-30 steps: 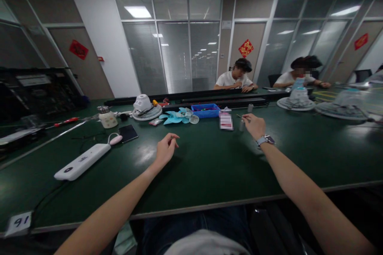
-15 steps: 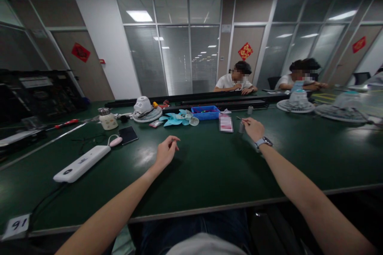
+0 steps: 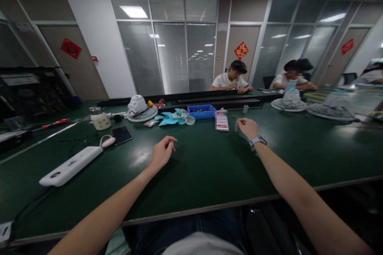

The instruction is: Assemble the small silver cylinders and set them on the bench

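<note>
My right hand (image 3: 249,128), with a watch on its wrist, is closed in a pinch on a short, thin stick-like piece (image 3: 234,116) whose kind I cannot make out. Just below those fingers stands a small grey cylinder (image 3: 236,126); whether they touch it is unclear. To its left lies a card with pink and white print (image 3: 222,121). My left hand (image 3: 162,152) hovers over the green table (image 3: 191,179), empty, its fingers loosely bent and apart. Beyond it are light blue fan blades (image 3: 170,118) and a blue tray (image 3: 202,111) of small parts.
A white fan body (image 3: 137,105), a cream bottle (image 3: 100,119), a phone (image 3: 121,134) and a white power strip (image 3: 70,166) occupy the left side. A second grey cylinder (image 3: 245,109) stands farther back. Long black bars (image 3: 209,103) run along behind; people sit across the table.
The whole view has swung slightly to the right, so things appear farther left. Both hands keep nearly the same pose, and the right one still pinches the thin piece.
</note>
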`<state>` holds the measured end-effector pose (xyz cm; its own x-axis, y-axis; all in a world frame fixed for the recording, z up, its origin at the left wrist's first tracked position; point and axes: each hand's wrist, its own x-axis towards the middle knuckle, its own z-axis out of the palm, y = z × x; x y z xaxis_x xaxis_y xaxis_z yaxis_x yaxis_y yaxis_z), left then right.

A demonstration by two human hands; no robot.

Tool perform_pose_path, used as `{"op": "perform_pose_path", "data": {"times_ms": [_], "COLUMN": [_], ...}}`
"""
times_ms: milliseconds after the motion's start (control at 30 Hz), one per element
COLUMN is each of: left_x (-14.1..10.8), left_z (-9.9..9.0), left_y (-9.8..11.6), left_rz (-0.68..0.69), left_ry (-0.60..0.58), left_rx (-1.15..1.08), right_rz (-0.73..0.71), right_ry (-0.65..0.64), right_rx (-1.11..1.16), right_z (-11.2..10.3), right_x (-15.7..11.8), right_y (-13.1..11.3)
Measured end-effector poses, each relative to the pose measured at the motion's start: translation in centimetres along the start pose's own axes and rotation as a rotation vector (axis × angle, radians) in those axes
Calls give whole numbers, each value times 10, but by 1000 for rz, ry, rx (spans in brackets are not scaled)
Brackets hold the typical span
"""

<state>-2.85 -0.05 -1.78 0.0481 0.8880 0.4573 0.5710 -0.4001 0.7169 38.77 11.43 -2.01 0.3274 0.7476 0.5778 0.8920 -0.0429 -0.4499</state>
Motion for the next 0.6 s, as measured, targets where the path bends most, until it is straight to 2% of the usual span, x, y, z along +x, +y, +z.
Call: {"op": "perform_pose_path", "data": {"times_ms": [267,433,533,600], "left_x": [0,-2,-3,-3], "left_z": [-1,-2,-2,-1], "left_y": [-1,0,0,0], "left_rz": [9,31,49,67], "left_ry": [-12,-24,-54,-85], "left_rx": [12,16,23,29], "right_rz": [31,146,152,123], "right_ry": [-12,-114,-124,-124], "right_rx": [124,172,184,213], "right_z": [11,11,5,2], "right_x": [-5,-6,-7,-10], "right_y": [9,16,10,-4]}}
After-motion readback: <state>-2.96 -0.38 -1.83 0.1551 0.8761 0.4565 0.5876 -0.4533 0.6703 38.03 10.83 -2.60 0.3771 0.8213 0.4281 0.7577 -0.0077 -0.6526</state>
